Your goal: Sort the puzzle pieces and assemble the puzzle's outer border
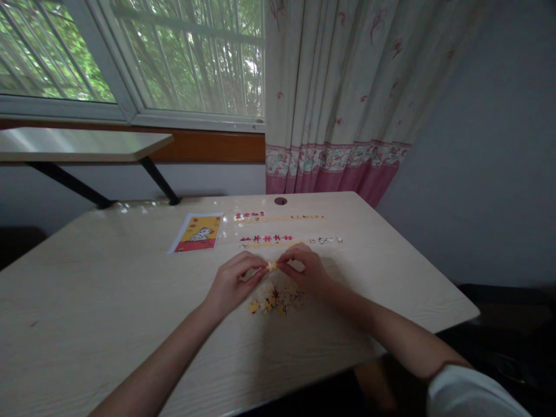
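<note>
Between the fingertips of my left hand and my right hand is a small pale yellow jigsaw puzzle piece. Both hands pinch it from opposite sides, just above the table. Below them lies a loose heap of puzzle pieces, mostly yellow and pale with some dark red. Beyond my hands, red puzzle pieces and yellow ones lie in rows, with white pieces toward the right end. Farther back run more rows of red pieces and yellow pieces.
A printed picture of a white dog on yellow and red lies left of the rows. The wooden table has a cable hole at its back edge. A raised shelf stands back left, with a curtain behind the table.
</note>
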Available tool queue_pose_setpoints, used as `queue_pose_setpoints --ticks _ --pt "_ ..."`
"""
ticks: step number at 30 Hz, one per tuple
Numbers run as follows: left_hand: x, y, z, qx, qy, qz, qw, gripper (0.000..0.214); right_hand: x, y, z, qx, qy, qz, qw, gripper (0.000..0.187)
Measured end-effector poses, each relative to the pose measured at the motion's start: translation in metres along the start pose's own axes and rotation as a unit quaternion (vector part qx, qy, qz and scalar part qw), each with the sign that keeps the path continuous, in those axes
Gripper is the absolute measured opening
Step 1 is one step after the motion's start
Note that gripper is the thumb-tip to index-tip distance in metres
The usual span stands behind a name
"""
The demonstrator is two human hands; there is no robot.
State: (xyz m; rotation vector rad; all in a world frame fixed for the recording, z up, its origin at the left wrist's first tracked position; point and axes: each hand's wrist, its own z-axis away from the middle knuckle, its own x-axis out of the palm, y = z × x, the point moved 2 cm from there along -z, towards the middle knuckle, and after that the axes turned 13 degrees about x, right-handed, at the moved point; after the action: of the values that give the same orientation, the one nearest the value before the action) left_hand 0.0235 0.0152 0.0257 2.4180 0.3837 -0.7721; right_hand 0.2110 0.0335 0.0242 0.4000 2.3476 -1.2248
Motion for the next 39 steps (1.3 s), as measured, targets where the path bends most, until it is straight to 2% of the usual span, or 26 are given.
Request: queue_pose_setpoints --ticks 4,7,10,12,18,26,29,35,39 --pt "-0.019 -0.002 -0.006 0.0 0.041 -0.022 0.999 0.01 0.001 0.01 -0.001 -0.012 -0.033 0.026 0.999 0.009" --pt "-0.034 -0.008 -0.008 -0.016 0.086 -0.039 0.995 0.011 0.004 0.014 0.002 -0.028 -0.123 0.089 0.988 0.013" --pt "-0.043 -0.014 -0.009 -0.016 0.093 -0.043 0.995 0.011 0.007 0.012 0.007 -0.029 -0.213 0.145 0.966 0.023" --pt "-0.046 -0.017 -0.009 -0.012 0.089 -0.05 0.995 0.01 0.009 0.011 0.01 -0.02 -0.243 0.163 0.956 0.023" --pt "-0.051 -0.026 -0.01 -0.026 0.069 -0.077 0.994 0.016 0.011 0.014 0.01 -0.02 -0.25 0.163 0.954 0.018" --pt "-0.033 -0.076 0.012 -0.127 -0.115 -0.088 0.981 0.024 0.011 0.014 0.01 -0.014 -0.253 0.165 0.953 0.021" --pt "-0.029 -0.089 0.017 -0.148 -0.142 -0.095 0.974 0.027 0.011 0.013 0.01 -0.015 -0.258 0.17 0.951 0.019" --pt "-0.031 -0.089 0.017 -0.176 -0.149 -0.114 0.966 0.031 0.011 0.013 0.008 -0.003 -0.249 0.186 0.95 0.025" --pt "-0.031 -0.081 0.016 -0.162 -0.156 -0.118 0.967 0.031 0.01 0.013 0.009 -0.003 -0.241 0.184 0.953 0.022"
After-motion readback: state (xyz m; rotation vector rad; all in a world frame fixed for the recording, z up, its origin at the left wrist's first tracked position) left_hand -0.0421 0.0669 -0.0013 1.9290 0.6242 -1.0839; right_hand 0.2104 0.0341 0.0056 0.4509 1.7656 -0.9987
